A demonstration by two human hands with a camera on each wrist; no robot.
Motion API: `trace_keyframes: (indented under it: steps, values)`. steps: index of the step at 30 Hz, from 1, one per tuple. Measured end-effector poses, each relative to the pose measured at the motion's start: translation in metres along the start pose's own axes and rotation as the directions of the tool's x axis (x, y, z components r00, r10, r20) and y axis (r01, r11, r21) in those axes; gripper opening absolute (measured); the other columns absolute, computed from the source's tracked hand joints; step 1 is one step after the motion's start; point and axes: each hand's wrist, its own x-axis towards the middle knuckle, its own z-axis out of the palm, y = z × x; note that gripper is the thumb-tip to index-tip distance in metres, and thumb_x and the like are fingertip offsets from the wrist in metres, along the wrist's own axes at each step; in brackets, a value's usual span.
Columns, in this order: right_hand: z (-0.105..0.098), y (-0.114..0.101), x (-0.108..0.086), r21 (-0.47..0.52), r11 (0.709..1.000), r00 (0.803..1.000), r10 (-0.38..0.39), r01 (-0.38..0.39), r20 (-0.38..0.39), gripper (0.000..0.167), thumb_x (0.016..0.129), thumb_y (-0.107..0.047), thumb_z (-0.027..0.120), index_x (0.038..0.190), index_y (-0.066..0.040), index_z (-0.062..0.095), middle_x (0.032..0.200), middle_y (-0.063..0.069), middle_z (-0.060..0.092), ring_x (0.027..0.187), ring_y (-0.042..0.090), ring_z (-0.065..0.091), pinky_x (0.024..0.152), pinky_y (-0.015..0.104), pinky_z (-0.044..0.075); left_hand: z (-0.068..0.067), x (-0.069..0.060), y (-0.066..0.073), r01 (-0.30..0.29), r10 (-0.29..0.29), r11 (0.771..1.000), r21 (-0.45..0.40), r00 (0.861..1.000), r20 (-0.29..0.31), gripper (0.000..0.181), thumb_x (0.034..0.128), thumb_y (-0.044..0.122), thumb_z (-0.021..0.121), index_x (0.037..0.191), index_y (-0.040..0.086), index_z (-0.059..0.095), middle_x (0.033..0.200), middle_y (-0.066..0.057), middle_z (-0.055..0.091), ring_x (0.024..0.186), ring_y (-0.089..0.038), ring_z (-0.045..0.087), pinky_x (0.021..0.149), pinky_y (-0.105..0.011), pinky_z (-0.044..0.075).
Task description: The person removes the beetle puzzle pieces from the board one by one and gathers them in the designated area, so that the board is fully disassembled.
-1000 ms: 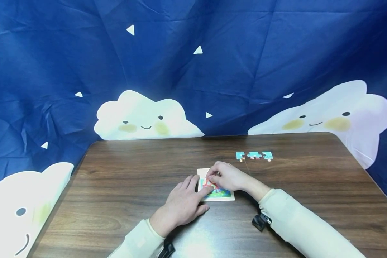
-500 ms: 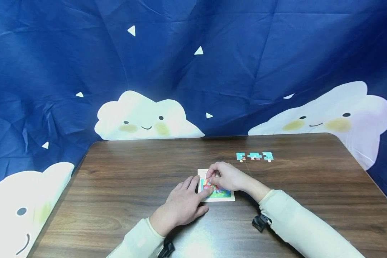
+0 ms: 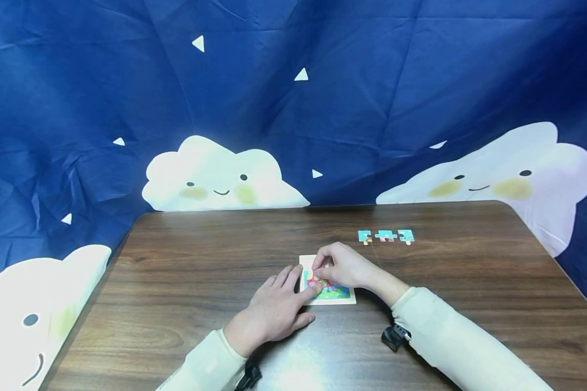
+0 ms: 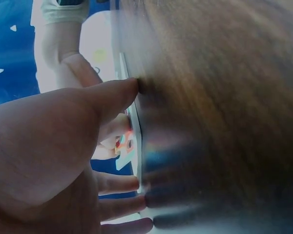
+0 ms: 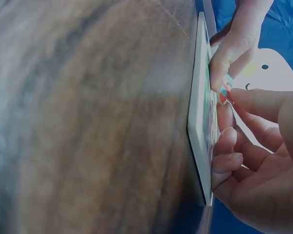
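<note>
In the head view a small pale-rimmed puzzle board (image 3: 307, 259) lies on the table, its picture green and blue with red in the middle. My left hand (image 3: 274, 309) is at the board's left side, fingers extended, the index finger reaching over the picture. Over the upper part of the board, my right hand (image 3: 348, 267) pinches a puzzle piece (image 5: 224, 91) between thumb and index finger. Red and teal show on that piece in the right wrist view, where it is tilted up from the board. The right hand covers the board's upper right.
Beyond the board, three loose puzzle pieces lie in a row: a left one (image 3: 363, 235), a middle one (image 3: 385, 235) and a right one (image 3: 406, 235). The brown wooden table (image 3: 200, 255) ends at a blue cloth (image 3: 352, 108) printed with clouds.
</note>
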Motion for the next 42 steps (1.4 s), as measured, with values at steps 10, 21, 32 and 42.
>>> trace_keyframes:
  steps: [10,21,32,42]
  values:
    - [0.0029,-0.0022,0.0013,0.106,0.990,0.996,0.088,-0.089,0.011,0.005,0.096,-0.004,0.076,0.092,-0.007,0.079,0.078,-0.002,0.070,0.070,0.010,0.057,0.066,0.026,0.046,-0.0007,-0.0006,-0.0001,0.002,-0.002,1.000,0.005,1.000,0.003,0.058,0.1039,0.056,0.063,0.159,0.041,0.051,0.166,-0.017,0.045,0.153,-0.036,0.049,0.119,-0.050,0.048]
    - [0.0054,-0.0037,0.0018,0.149,0.979,0.989,0.144,-0.139,-0.021,0.009,0.094,-0.001,0.075,0.091,-0.008,0.081,0.079,0.002,0.072,0.071,0.012,0.057,0.066,0.029,0.046,-0.0018,0.0008,-0.0001,0.006,-0.006,1.000,0.003,1.000,0.021,0.059,0.1040,0.056,0.063,0.160,0.043,0.049,0.168,-0.016,0.043,0.154,-0.035,0.047,0.119,-0.049,0.047]
    - [0.0037,-0.0033,0.0011,0.131,0.987,0.995,0.099,-0.097,-0.008,0.008,0.095,-0.003,0.076,0.091,-0.009,0.081,0.080,0.000,0.074,0.070,0.011,0.056,0.065,0.025,0.045,-0.0011,0.0008,-0.0005,0.008,-0.008,1.000,0.018,1.000,0.021,0.059,0.1037,0.057,0.063,0.160,0.044,0.049,0.167,-0.016,0.044,0.154,-0.035,0.047,0.119,-0.049,0.047]
    - [0.0026,0.0002,0.0024,0.119,0.992,0.999,0.047,-0.047,0.005,0.007,0.094,-0.003,0.076,0.092,-0.007,0.081,0.082,-0.001,0.075,0.073,0.009,0.058,0.066,0.024,0.046,0.0009,0.0010,-0.0019,-0.008,0.008,1.000,0.030,1.000,0.019,0.060,0.1055,0.057,0.060,0.162,0.042,0.046,0.168,-0.018,0.044,0.154,-0.035,0.047,0.119,-0.049,0.048]
